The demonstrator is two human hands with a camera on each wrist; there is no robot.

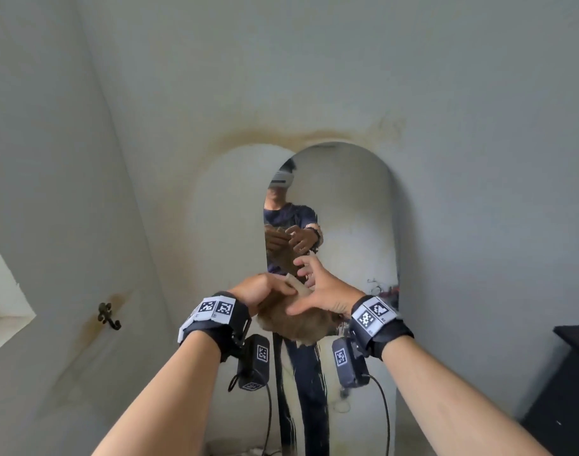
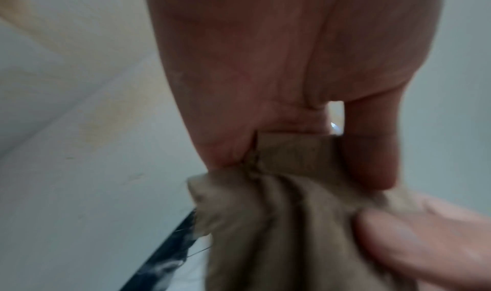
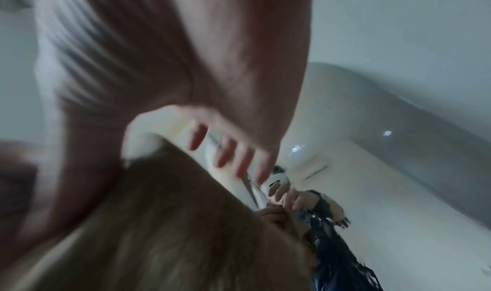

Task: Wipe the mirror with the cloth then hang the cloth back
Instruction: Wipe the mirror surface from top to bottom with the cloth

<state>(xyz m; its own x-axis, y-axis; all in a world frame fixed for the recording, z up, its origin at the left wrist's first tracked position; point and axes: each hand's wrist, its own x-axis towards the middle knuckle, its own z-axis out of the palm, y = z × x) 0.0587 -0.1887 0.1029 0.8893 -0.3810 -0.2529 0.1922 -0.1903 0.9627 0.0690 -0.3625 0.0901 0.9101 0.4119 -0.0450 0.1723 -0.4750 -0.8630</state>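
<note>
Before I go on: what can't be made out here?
- Head view: the left hand and right hand hide most of the cloth.
- Right wrist view: motion blur smears the fingers.
- Whether the mirror is wiped clean: cannot tell.
- Wall hook: too small for detail.

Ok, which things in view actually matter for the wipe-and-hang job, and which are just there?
Belongs to the job:
cloth, gripped by the left hand, right hand touching it with fingers spread
arched mirror
wall hook, bare, probably for the cloth

Just there:
black furniture at right
window ledge at left
</note>
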